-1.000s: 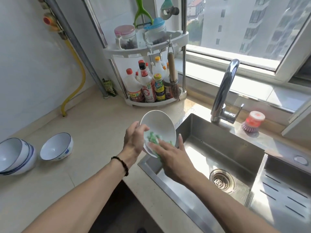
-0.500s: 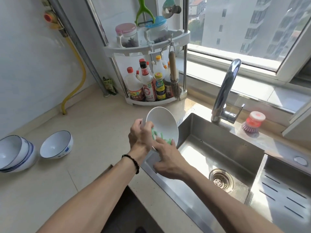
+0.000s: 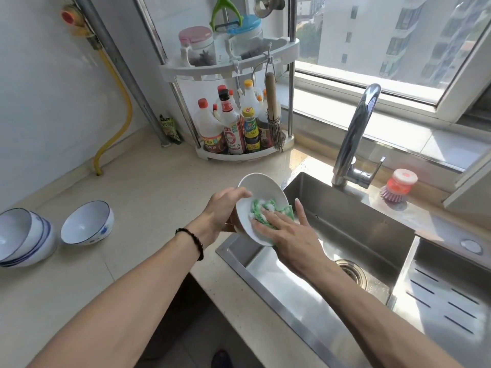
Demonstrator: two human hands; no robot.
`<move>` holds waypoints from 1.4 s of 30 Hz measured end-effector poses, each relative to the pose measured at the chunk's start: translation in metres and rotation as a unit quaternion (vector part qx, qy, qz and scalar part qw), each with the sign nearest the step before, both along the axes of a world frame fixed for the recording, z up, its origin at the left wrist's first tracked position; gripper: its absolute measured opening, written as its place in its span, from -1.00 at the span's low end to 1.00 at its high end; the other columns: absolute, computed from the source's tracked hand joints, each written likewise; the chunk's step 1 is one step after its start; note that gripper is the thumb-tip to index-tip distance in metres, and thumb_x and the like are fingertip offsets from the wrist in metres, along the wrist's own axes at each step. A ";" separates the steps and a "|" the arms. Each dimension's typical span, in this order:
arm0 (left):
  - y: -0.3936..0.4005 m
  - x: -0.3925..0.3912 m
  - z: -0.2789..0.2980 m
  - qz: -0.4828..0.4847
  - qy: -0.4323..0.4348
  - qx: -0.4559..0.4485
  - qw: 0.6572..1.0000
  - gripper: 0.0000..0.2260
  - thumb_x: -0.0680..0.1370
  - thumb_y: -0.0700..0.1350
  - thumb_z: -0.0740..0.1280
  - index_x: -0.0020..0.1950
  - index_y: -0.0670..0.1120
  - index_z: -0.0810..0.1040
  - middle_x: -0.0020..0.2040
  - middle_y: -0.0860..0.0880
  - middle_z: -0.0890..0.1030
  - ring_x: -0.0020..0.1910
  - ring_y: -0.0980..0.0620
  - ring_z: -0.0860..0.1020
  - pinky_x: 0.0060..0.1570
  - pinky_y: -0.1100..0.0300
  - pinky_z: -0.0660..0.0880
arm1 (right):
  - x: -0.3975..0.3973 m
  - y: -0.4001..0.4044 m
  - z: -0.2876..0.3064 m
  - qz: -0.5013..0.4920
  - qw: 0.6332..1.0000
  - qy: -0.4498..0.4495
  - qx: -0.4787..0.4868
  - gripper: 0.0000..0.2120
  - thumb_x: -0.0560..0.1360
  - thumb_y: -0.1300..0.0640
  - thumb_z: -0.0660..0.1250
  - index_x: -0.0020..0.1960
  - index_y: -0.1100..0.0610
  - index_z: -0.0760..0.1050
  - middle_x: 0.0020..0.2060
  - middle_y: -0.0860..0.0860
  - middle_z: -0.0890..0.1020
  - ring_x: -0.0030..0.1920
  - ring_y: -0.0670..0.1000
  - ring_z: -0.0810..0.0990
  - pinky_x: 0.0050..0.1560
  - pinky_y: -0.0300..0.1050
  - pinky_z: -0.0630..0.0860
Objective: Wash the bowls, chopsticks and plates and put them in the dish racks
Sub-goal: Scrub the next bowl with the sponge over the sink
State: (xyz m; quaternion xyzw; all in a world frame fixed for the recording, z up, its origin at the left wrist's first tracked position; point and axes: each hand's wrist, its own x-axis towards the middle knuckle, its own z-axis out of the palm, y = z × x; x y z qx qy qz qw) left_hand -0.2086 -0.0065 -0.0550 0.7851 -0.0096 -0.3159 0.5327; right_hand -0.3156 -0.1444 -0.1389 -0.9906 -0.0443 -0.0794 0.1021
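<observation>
Centre of frame, over the sink's [image 3: 345, 229] left edge: left hand [image 3: 221, 212] grips the tilted white bowl [image 3: 261, 189] by its rim. Right hand [image 3: 291, 235], fingers straight, presses a soapy green cloth [image 3: 261, 209] inside it. More bowls [image 3: 53, 229] stand at far left on the counter [image 3: 148, 197].

Sink [image 3: 345, 235] basin: open from above, bare steel floor around the drain [image 3: 350, 272]. Its left front corner is occupied by both hands and a tilted bowl [image 3: 261, 191]. Faucet [image 3: 353, 134] rises at the back rim, with a brush [image 3: 398, 188] just right of it. Counter [image 3: 148, 197] left of the sink: wide bare stretch. Obstacles there: single bowl [image 3: 86, 223] and bowl stack [image 3: 24, 236] at far left, corner rack [image 3: 231, 107] at the back.
</observation>
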 end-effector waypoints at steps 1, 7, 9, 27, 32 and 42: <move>-0.002 0.002 -0.002 0.007 0.005 -0.016 1.000 -0.77 0.55 0.02 0.35 0.13 -0.07 0.53 -0.08 -0.11 0.59 -0.18 -0.05 0.60 -0.32 0.19 0.55 | 0.003 0.004 0.004 -0.015 1.000 -0.016 0.000 -0.45 0.44 0.25 0.43 0.39 -0.07 0.51 0.30 0.05 0.61 0.26 0.12 0.62 0.49 0.35 -0.12; -0.025 -0.019 -0.021 0.100 -0.105 -0.087 0.986 -0.52 0.28 0.15 0.37 0.13 -0.03 0.49 0.03 -0.07 0.63 -0.06 -0.07 0.62 -0.19 0.03 0.57 | 0.020 0.040 0.036 -0.142 0.972 -0.028 0.187 -0.79 0.50 0.23 0.32 0.03 0.00 0.64 -0.08 -0.05 0.69 0.00 0.05 0.65 0.54 0.17 0.07; -0.026 -0.018 -0.018 0.142 -0.147 -0.073 0.976 -0.74 0.31 0.12 0.30 -0.10 0.02 0.55 -0.14 -0.03 0.63 -0.15 -0.08 0.61 -0.19 0.01 0.54 | 0.016 0.042 0.032 -0.103 0.964 -0.035 0.244 -0.71 0.46 0.28 0.33 0.09 -0.02 0.61 -0.02 -0.09 0.68 0.04 0.04 0.63 0.53 0.31 0.03; -0.009 -0.001 -0.010 0.176 -0.146 -0.067 0.971 -0.82 0.24 0.09 0.29 -0.43 -0.01 0.52 -0.38 0.02 0.54 -0.25 -0.14 0.54 -0.22 0.01 0.43 | 0.013 0.037 0.054 -0.008 0.955 0.130 0.266 -0.23 0.38 0.38 0.24 0.53 -0.08 0.28 0.49 -0.02 0.35 0.52 0.04 0.24 0.52 0.27 -0.37; -0.003 0.002 -0.005 0.165 -0.116 -0.053 0.978 -0.74 0.27 0.08 0.31 -0.23 -0.07 0.62 -0.19 -0.11 0.64 -0.13 -0.22 0.64 -0.24 -0.11 0.60 | 0.012 0.021 0.041 -0.039 0.987 0.075 0.137 -0.30 0.50 0.35 0.23 0.53 -0.15 0.26 0.55 -0.11 0.25 0.56 0.00 0.18 0.44 0.28 -0.48; 0.016 0.019 0.014 0.041 0.020 -0.018 0.999 -0.47 0.32 0.20 0.34 0.16 -0.10 0.58 -0.05 -0.21 0.65 -0.16 -0.17 0.64 -0.33 0.11 0.57 | 0.006 -0.001 0.037 0.035 0.998 -0.019 0.058 -0.54 0.49 0.17 0.45 0.35 -0.11 0.50 0.44 -0.01 0.47 0.41 0.04 0.49 0.43 0.35 -0.37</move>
